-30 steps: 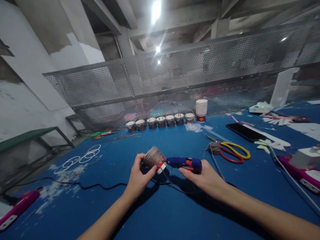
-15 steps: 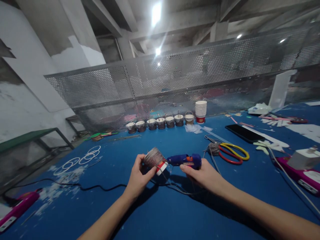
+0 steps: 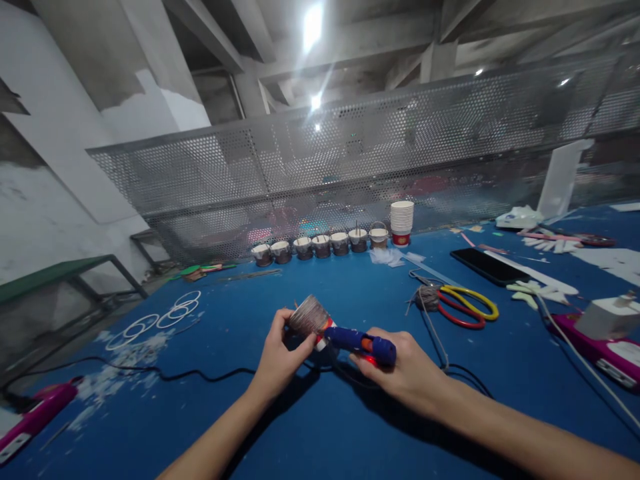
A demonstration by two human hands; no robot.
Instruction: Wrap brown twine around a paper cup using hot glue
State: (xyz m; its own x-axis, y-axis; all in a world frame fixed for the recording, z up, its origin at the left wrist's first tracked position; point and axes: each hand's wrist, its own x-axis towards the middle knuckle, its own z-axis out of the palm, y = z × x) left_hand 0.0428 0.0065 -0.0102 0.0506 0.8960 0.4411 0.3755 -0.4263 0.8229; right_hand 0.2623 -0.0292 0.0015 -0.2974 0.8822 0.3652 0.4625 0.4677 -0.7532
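My left hand [image 3: 280, 353] is closed round a tilted paper cup [image 3: 309, 317] wound with grey-brown cord; a strip of its red and white wall shows near the rim. In my right hand [image 3: 407, 363] is a blue hot glue gun [image 3: 357, 341], its nozzle end at the cup's red and white part. Whether the tip touches the cup is hidden. A small red light glows under the gun. A ball of grey cord [image 3: 428, 298] lies right of the gun, a strand trailing from it towards my right wrist.
Several cord-wrapped cups [image 3: 321, 247] stand in a row at the back, beside a stack of paper cups [image 3: 401, 223]. Scissors with red and yellow handles [image 3: 467, 307], a black phone [image 3: 489, 267] and a pink power strip [image 3: 600, 353] lie right. White rings [image 3: 177, 312] lie left.
The glue gun has moved left and slightly down, its front now overlapping the cup's red and white part. My right hand moved with it. The cup has barely shifted.
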